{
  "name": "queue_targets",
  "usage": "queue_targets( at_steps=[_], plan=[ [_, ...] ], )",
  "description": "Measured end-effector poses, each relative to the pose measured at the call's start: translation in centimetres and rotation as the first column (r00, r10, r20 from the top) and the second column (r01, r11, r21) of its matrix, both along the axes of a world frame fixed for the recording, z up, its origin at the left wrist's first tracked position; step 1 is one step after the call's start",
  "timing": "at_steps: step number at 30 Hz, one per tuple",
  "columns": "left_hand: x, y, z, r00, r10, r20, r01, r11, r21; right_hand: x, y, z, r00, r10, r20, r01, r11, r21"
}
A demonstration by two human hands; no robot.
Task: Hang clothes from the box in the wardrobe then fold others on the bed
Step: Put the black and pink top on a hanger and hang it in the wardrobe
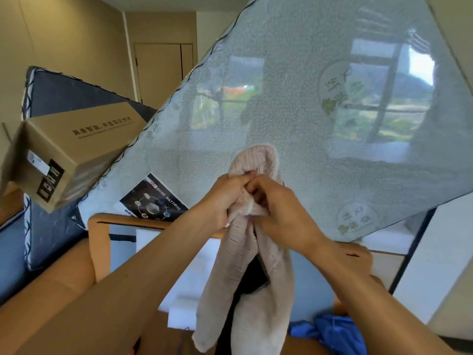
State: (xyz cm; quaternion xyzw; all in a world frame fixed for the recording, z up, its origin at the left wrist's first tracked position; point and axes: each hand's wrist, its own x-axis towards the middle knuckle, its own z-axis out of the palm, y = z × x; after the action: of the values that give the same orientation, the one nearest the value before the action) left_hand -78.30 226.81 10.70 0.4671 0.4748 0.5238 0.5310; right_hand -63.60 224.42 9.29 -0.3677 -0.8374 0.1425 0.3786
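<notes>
A large plastic-wrapped mattress (307,111) is seen leaning behind and above both hands, with a window mirrored in its wrap. A darker blue mattress (66,93) is stood upright well to the left of the left hand. A cardboard box (76,149) is seen in front of it, up and to the left of that hand. A pale pink knitted garment (256,290) is held up between the hands. Its upper part is bunched at the fingers, a rounded fold is raised just above them, and two long parts are left hanging below the wrists. A blue cloth (340,334) is laid below the right forearm. Something black (253,280) is partly covered by the garment beneath the hands; what it is cannot be told. A printed label (153,198) is stuck on the mattress, just left of the left hand. The garment is grasped by the left hand (225,198), fingers curled into the bunched knit, and by the right hand (279,208), fingers closed on the same bunch. The two hands are pressed together.
</notes>
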Motion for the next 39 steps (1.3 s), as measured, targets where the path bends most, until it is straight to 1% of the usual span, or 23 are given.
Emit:
queue_targets(
  at_steps=[1,3,5,7,9,11,12,14,16,18,20,21,22,23,24,25,26,28,30,33,36,38,39],
  plan=[
    [-0.2,-0.1,0.1,0.999,-0.025,0.028,0.025,1.000,-0.009,0.2,0.6,0.4,0.996,0.021,-0.089,-0.020,1.000,0.009],
    [-0.9,-0.1,0.1,0.996,-0.054,0.070,0.055,0.998,-0.011,0.9,1.5,1.7,0.972,0.005,-0.236,-0.004,1.000,0.003],
    [-1.4,-0.4,0.1,0.992,-0.066,0.104,0.065,0.998,0.011,1.6,2.0,3.0,0.915,-0.032,-0.402,0.006,0.998,-0.066],
    [-2.1,-0.6,-0.1,0.994,-0.071,0.085,0.066,0.996,0.059,2.0,2.5,4.2,0.817,-0.077,-0.572,0.010,0.993,-0.120],
    [-2.9,-0.4,-0.4,0.997,-0.079,0.011,0.078,0.994,0.083,2.7,3.0,5.6,0.677,-0.123,-0.725,-0.001,0.986,-0.168],
    [-3.7,-0.5,-0.2,0.997,-0.051,-0.054,0.055,0.994,0.092,3.5,3.4,7.2,0.543,-0.157,-0.825,-0.022,0.979,-0.201],
    [-4.2,-0.5,-0.1,0.997,-0.029,-0.073,0.037,0.994,0.105,4.0,3.6,7.9,0.504,-0.180,-0.845,-0.018,0.976,-0.219],
    [-5.0,-0.8,0.2,0.996,-0.009,-0.089,0.024,0.986,0.165,5.1,3.9,8.9,0.495,-0.220,-0.841,0.018,0.970,-0.243],
    [-6.0,-0.8,0.5,0.988,0.028,-0.152,0.011,0.968,0.252,5.9,4.2,9.4,0.535,-0.244,-0.809,0.049,0.965,-0.258],
    [-6.8,-0.7,0.7,0.954,0.107,-0.280,0.000,0.935,0.355,6.1,4.3,9.6,0.569,-0.246,-0.785,0.056,0.963,-0.262],
    [-7.3,-0.6,0.7,0.929,0.160,-0.333,0.005,0.896,0.443,6.2,4.4,9.6,0.594,-0.239,-0.769,0.048,0.964,-0.263],
    [-7.5,-0.5,0.7,0.938,0.159,-0.309,0.006,0.881,0.473,6.2,4.4,9.5,0.597,-0.234,-0.767,0.037,0.964,-0.265],
    [-7.7,-0.3,0.5,0.966,0.128,-0.226,-0.004,0.877,0.480,6.2,4.4,9.4,0.585,-0.233,-0.777,0.021,0.962,-0.272],
    [-7.9,-0.4,0.4,0.994,0.073,-0.086,-0.026,0.889,0.457,6.3,4.4,9.3,0.563,-0.241,-0.791,0.011,0.959,-0.284],
    [-8.1,-0.4,0.3,0.997,0.011,0.083,-0.044,0.908,0.417,6.4,4.5,9.1,0.534,-0.254,-0.807,0.007,0.955,-0.296],
    [-8.3,-0.5,0.2,0.972,-0.040,0.231,-0.050,0.927,0.372,6.6,4.5,9.0,0.514,-0.263,-0.817,0.005,0.953,-0.304],
    [-8.5,-0.6,-0.1,0.941,-0.071,0.331,-0.044,0.943,0.329,6.7,4.5,9.0,0.488,-0.270,-0.830,-0.004,0.950,-0.311],
    [-8.8,-0.8,-0.7,0.899,-0.123,0.420,0.006,0.963,0.268,6.5,4.3,8.8,0.454,-0.268,-0.850,-0.032,0.948,-0.316],
    [-8.4,-1.1,-1.1,0.879,-0.176,0.442,0.074,0.968,0.240,6.0,4.1,8.6,0.438,-0.256,-0.862,-0.071,0.946,-0.317],
    [-6.9,-1.4,-1.6,0.891,-0.199,0.407,0.127,0.972,0.199,5.0,4.5,8.0,0.423,-0.255,-0.869,-0.122,0.935,-0.334],
    [-5.6,-1.4,-2.1,0.871,-0.336,0.358,0.252,0.932,0.261,3.7,4.7,7.6,0.414,-0.273,-0.868,-0.157,0.918,-0.364],
    [-5.1,-1.1,-2.0,0.846,-0.435,0.308,0.337,0.885,0.323,3.0,4.4,7.4,0.422,-0.242,-0.873,-0.215,0.909,-0.356],
    [-4.9,-0.8,-1.8,0.867,-0.433,0.245,0.335,0.873,0.355,2.8,4.5,7.3,0.427,-0.220,-0.877,-0.243,0.907,-0.345]
  ],
)
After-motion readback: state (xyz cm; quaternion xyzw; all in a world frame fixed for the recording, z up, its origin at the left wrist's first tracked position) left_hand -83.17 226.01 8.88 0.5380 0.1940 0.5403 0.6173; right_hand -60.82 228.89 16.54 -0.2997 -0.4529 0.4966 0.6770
